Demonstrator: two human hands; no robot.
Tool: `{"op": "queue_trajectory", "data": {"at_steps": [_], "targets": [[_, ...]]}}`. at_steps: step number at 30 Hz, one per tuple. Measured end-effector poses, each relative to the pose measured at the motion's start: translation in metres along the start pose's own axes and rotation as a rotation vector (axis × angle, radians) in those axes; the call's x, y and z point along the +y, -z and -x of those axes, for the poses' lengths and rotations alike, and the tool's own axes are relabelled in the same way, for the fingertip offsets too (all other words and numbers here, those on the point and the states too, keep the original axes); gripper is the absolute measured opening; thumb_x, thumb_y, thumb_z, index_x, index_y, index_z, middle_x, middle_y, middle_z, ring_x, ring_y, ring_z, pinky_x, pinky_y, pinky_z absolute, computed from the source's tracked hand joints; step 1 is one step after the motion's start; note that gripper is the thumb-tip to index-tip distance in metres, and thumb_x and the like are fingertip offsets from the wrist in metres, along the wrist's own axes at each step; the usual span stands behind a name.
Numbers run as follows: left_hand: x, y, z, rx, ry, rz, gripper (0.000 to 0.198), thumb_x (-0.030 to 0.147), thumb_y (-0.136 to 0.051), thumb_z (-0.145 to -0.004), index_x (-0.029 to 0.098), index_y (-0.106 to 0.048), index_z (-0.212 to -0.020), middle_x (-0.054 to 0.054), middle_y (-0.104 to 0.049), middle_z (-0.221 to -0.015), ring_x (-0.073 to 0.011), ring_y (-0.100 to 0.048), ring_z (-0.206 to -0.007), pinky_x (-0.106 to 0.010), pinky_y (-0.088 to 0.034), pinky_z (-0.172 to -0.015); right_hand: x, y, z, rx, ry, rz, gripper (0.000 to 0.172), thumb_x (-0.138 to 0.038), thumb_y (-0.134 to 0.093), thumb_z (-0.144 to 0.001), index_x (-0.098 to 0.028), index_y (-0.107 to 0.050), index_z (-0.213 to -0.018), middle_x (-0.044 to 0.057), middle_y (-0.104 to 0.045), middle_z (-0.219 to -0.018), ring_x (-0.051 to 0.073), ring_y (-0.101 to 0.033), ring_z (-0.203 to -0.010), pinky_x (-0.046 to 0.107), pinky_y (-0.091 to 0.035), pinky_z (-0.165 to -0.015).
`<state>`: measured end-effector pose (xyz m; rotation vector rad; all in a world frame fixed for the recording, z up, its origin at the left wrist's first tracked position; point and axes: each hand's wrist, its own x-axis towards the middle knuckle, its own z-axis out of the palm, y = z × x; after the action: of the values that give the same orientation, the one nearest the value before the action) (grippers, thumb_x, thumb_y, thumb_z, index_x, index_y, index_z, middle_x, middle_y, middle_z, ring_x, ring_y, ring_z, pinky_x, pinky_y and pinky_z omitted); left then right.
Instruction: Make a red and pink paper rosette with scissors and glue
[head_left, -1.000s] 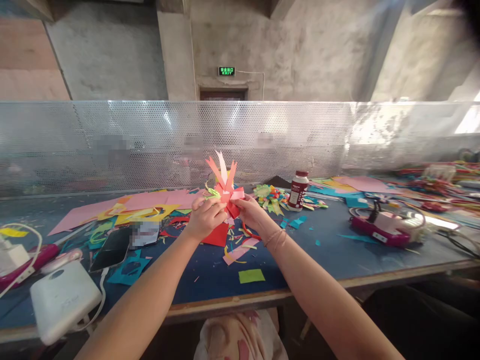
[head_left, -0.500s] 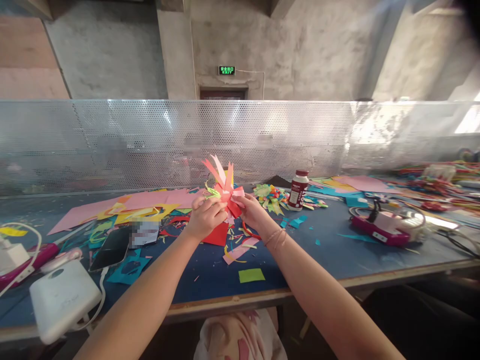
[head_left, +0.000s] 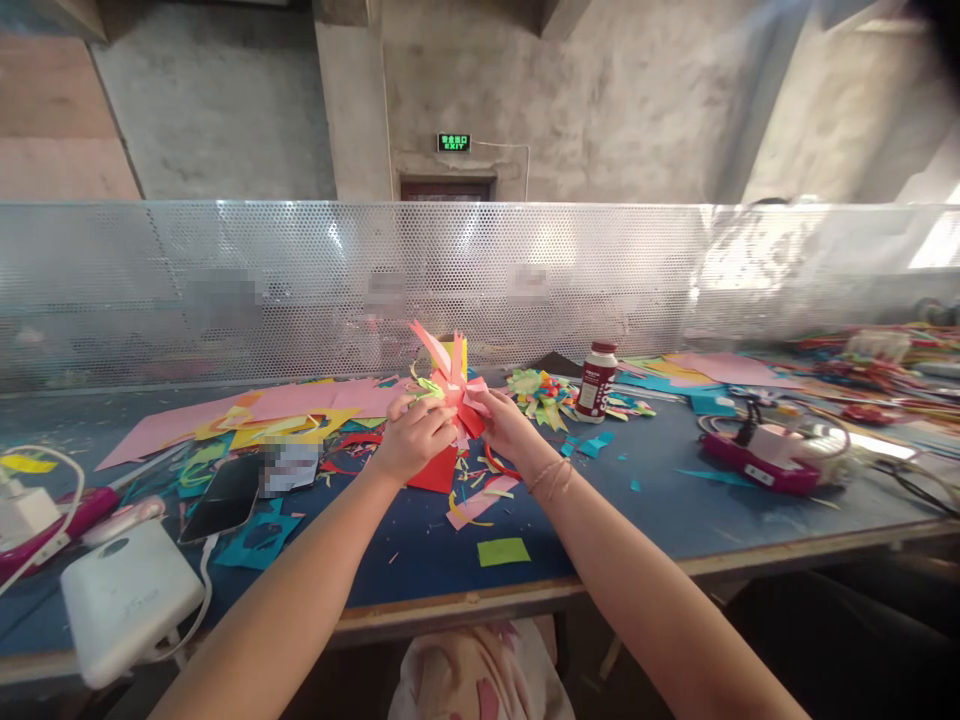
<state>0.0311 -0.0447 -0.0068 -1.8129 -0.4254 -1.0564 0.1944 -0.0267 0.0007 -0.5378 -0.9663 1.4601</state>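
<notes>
Both hands hold a pink and red paper flower (head_left: 453, 383) above the blue table (head_left: 645, 520). My left hand (head_left: 415, 436) is closed round its lower left side, fingers curled. My right hand (head_left: 504, 425) pinches a pink strip on its right side. Pointed pink strips stick up from the top, with a bit of yellow behind them. A red paper sheet (head_left: 437, 471) lies on the table just below the hands.
Pink sheets (head_left: 225, 412), coloured scraps and a green square (head_left: 503, 551) litter the table. A dark red bottle (head_left: 596, 381) stands to the right, a pink device (head_left: 772, 452) further right. A phone (head_left: 225, 496) and white charger box (head_left: 127, 598) lie left. A perforated metal screen (head_left: 300, 280) runs along the back.
The flower's upright strips have dropped lower and bunched together as my fingers turned and squeezed it. Both hands stayed in nearly the same place.
</notes>
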Motion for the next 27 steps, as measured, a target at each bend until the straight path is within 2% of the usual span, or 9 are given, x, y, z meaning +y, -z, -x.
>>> {"op": "queue_trajectory", "data": {"at_steps": [5, 12, 16, 20, 27], "targets": [[-0.0018, -0.0012, 0.002, -0.004, 0.017, -0.006, 0.017, 0.01, -0.055, -0.079, 0.021, -0.057, -0.066, 0.005, -0.069, -0.085, -0.0125, -0.056, -0.092, -0.032, -0.03, -0.086, -0.0008, -0.0005, 0.0001, -0.018, -0.034, 0.027, 0.024, -0.009, -0.074, -0.054, -0.016, -0.06, -0.072, -0.002, -0.064, -0.066, 0.006, -0.057, -0.056, 0.017, -0.046, -0.055], [-0.0002, -0.001, 0.0017, -0.015, 0.011, 0.02, 0.019, 0.01, -0.052, -0.08, 0.022, -0.058, -0.067, 0.006, -0.069, -0.088, -0.0128, -0.055, -0.093, -0.031, -0.031, -0.086, 0.0015, 0.0002, 0.0002, 0.038, 0.003, 0.012, 0.02, -0.021, -0.072, -0.061, -0.019, -0.058, -0.074, -0.002, -0.066, -0.072, 0.008, -0.06, -0.064, 0.019, -0.047, -0.059], [0.0, -0.0005, 0.0013, -0.013, 0.017, 0.02, 0.018, 0.01, -0.053, -0.08, 0.023, -0.059, -0.068, 0.006, -0.069, -0.088, -0.0123, -0.055, -0.094, -0.031, -0.031, -0.087, -0.0003, 0.0, 0.001, 0.034, -0.014, 0.02, 0.02, -0.02, -0.073, -0.06, -0.019, -0.058, -0.074, -0.002, -0.065, -0.07, 0.008, -0.059, -0.062, 0.019, -0.046, -0.057], [-0.0005, 0.0001, 0.0008, -0.023, 0.017, 0.036, 0.018, 0.009, -0.053, -0.079, 0.022, -0.057, -0.067, 0.005, -0.069, -0.087, -0.0137, -0.056, -0.093, -0.032, -0.03, -0.086, -0.0016, -0.001, 0.0024, 0.015, -0.027, 0.034, 0.023, -0.011, -0.073, -0.056, -0.018, -0.057, -0.072, -0.004, -0.063, -0.065, 0.006, -0.056, -0.056, 0.018, -0.044, -0.054], [-0.0002, -0.0007, 0.0015, -0.024, 0.012, 0.052, 0.019, 0.009, -0.053, -0.08, 0.021, -0.055, -0.065, 0.005, -0.069, -0.089, -0.0136, -0.056, -0.094, -0.032, -0.03, -0.084, 0.0003, 0.0009, 0.0014, 0.026, -0.002, 0.015, 0.018, -0.02, -0.072, -0.062, -0.019, -0.058, -0.073, -0.002, -0.065, -0.071, 0.009, -0.059, -0.063, 0.02, -0.046, -0.057]]}}
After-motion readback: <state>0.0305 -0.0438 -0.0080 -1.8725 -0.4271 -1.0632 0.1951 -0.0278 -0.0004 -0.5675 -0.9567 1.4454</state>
